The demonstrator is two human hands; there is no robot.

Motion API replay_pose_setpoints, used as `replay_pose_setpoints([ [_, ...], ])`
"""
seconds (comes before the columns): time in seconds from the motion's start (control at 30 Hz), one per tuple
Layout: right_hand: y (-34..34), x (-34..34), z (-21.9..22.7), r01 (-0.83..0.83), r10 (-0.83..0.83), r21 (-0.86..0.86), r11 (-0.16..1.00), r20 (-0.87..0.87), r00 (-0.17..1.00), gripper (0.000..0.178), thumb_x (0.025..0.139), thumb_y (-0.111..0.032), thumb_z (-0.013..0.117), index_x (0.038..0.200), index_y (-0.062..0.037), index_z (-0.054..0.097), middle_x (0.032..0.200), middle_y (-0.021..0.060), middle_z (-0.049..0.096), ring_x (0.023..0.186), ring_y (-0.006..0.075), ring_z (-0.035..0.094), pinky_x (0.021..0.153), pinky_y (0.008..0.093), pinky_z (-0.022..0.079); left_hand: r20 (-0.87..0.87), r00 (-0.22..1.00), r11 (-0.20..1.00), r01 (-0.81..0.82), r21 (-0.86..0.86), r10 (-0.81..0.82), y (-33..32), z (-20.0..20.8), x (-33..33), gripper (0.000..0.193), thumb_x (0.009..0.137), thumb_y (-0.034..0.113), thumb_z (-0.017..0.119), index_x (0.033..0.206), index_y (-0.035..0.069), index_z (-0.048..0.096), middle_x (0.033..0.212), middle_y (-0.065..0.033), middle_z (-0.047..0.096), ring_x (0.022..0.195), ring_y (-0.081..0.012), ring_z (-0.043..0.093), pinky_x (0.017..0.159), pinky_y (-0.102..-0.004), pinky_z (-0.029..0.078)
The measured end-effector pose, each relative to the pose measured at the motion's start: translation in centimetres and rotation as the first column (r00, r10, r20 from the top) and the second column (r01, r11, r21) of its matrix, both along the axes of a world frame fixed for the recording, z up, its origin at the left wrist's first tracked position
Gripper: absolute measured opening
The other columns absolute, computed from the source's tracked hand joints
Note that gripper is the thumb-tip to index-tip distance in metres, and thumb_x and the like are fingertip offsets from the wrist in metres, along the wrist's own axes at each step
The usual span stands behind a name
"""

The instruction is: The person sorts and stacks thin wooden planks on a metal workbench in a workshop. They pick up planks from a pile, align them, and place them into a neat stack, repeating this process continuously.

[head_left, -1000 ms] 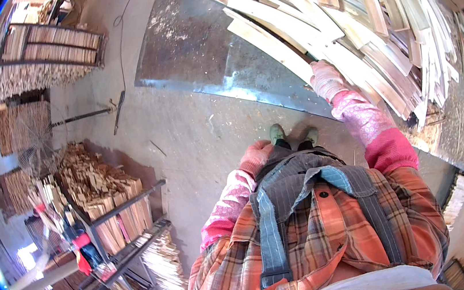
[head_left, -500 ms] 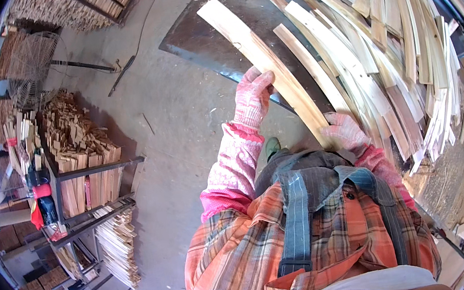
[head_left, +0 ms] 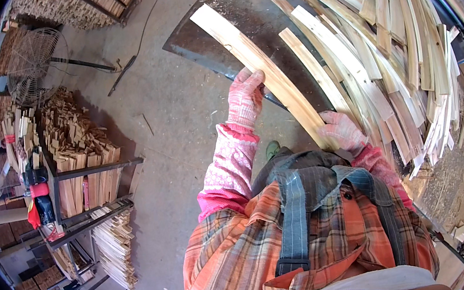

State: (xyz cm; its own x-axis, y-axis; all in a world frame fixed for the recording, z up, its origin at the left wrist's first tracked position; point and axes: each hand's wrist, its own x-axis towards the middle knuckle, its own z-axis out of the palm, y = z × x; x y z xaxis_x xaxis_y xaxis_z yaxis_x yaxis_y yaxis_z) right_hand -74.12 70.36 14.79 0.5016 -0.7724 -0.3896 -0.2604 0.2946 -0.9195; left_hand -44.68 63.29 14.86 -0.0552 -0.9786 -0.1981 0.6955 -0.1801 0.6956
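A long pale wooden slat [head_left: 270, 76] slants in front of me, its far end up to the left and its near end by my waist. My left hand [head_left: 245, 93], in a pink and white knit glove, grips the slat's left edge near the middle, thumb on top. At the near end my right hand [head_left: 344, 131], gloved alike, is closed on the slat with the thumb over its face. Under and beyond the slat lies a dark metal table [head_left: 196, 42]. A heap of loose wooden slats [head_left: 362, 71] covers the table's right side, close to my right hand.
On the left stand a metal rack [head_left: 99, 169] with stacked wood pieces [head_left: 89, 188] and a round wire fan [head_left: 36, 62]. A cable [head_left: 144, 31] runs over the concrete floor [head_left: 174, 169]. Sawdust [head_left: 442, 186] lies at the right, below the heap.
The held slat and my left hand have shifted slightly to the left in the view. Both hands keep their hold. The whole view has moved a little.
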Motion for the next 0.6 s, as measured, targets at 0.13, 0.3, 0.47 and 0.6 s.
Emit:
replay_pose_setpoints([
  [0.13, -0.7, -0.4, -0.6, -0.096, 0.088, -0.212, 0.973, -0.047, 0.995, 0.033, 0.094, -0.020, 0.062, 0.118, 0.0031, 0.063, 0.101, 0.0064, 0.066, 0.095, 0.0136, 0.060, 0.082, 0.0303, 0.050, -0.036, 0.999, 0.999, -0.003, 0.034, 0.004, -1.3, -0.7, 1.6, 0.029, 0.090, 0.012, 0.069, 0.117, 0.003, 0.062, 0.110, -0.0078, 0.069, 0.101, -0.0232, 0.066, 0.085, -0.0408, 0.055],
  [0.3, -1.0, 0.0, -1.8, 0.012, -0.030, 0.135, 0.991, 0.127, 0.992, 0.029, 0.096, -0.015, 0.057, 0.117, 0.0034, 0.063, 0.106, 0.0080, 0.067, 0.099, 0.0154, 0.063, 0.085, 0.0318, 0.051, -0.202, 0.959, 0.966, -0.156, 0.207, 0.199, -3.6, -4.1, 3.3, 0.017, 0.093, 0.010, 0.065, 0.107, 0.002, 0.062, 0.098, -0.0103, 0.070, 0.081, -0.0245, 0.071, 0.064, -0.0379, 0.062],
  [0.47, -0.7, 4.2, 4.3, -0.019, -0.065, 0.288, 0.957, 0.278, 0.958, 0.032, 0.093, -0.018, 0.059, 0.118, 0.0018, 0.064, 0.101, 0.0041, 0.068, 0.091, 0.0113, 0.062, 0.081, 0.0260, 0.049, -0.273, 0.933, 0.957, -0.174, 0.231, 0.236, -4.0, -6.8, 5.3, 0.019, 0.092, 0.009, 0.064, 0.110, 0.001, 0.060, 0.104, -0.0127, 0.070, 0.087, -0.0308, 0.071, 0.071, -0.0456, 0.064],
  [0.6, -0.7, 5.2, 4.8, -0.012, -0.050, 0.232, 0.973, 0.260, 0.964, 0.032, 0.093, -0.016, 0.059, 0.119, 0.0018, 0.064, 0.102, 0.0022, 0.067, 0.092, 0.0080, 0.060, 0.080, 0.0245, 0.048, -0.313, 0.930, 0.966, -0.122, 0.228, 0.191, -4.4, -7.4, 6.0, 0.021, 0.092, 0.009, 0.064, 0.112, 0.002, 0.060, 0.107, -0.0125, 0.069, 0.092, -0.0313, 0.070, 0.075, -0.0496, 0.063],
])
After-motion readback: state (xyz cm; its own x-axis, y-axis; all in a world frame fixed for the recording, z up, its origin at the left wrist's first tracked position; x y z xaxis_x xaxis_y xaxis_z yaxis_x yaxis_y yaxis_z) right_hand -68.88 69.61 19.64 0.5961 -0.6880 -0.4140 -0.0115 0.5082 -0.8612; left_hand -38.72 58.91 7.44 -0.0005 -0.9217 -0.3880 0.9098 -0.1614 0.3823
